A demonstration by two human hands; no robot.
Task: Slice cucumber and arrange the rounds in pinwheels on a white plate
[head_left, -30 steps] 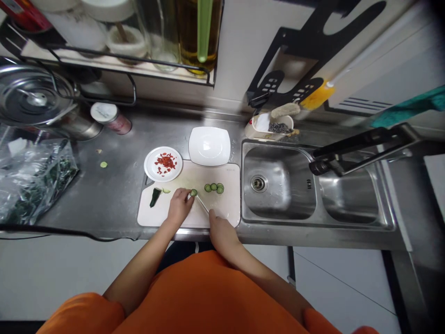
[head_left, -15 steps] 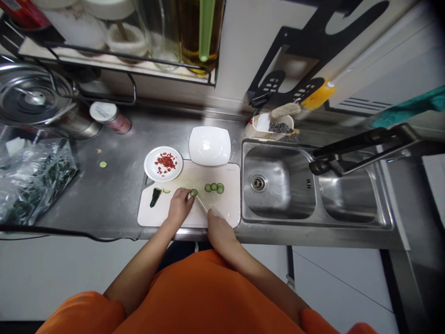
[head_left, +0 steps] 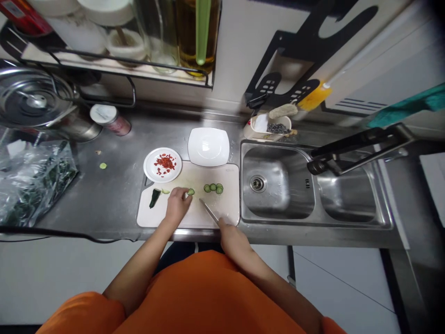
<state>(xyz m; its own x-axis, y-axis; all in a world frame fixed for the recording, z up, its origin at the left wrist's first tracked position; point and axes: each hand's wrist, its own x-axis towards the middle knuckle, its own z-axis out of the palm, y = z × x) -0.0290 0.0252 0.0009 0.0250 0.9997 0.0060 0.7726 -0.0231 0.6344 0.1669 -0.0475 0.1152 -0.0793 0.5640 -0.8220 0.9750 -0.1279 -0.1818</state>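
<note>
Over the white cutting board [head_left: 153, 217], my left hand [head_left: 178, 204] has its fingers closed on a small piece of cucumber [head_left: 191, 191]. My right hand [head_left: 234, 239] grips a knife [head_left: 209, 211] by its handle, the blade pointing up and left, apart from the cucumber. Several cucumber slices [head_left: 213, 187] lie in a short row on the board's right half. On the left part rests a dark green cucumber end [head_left: 155, 198], beside a thin pale green scrap [head_left: 166, 191].
A white plate of chopped red pieces [head_left: 162, 176] overlaps the board's top left corner. Behind the board sits a square white plate [head_left: 208, 147]. The steel sink [head_left: 278, 185] is at the right, a plastic bag of greens [head_left: 38, 181] at the left.
The knife has moved right and toward me, away from the cucumber piece. My left hand has shifted only slightly left, still holding the cucumber.
</note>
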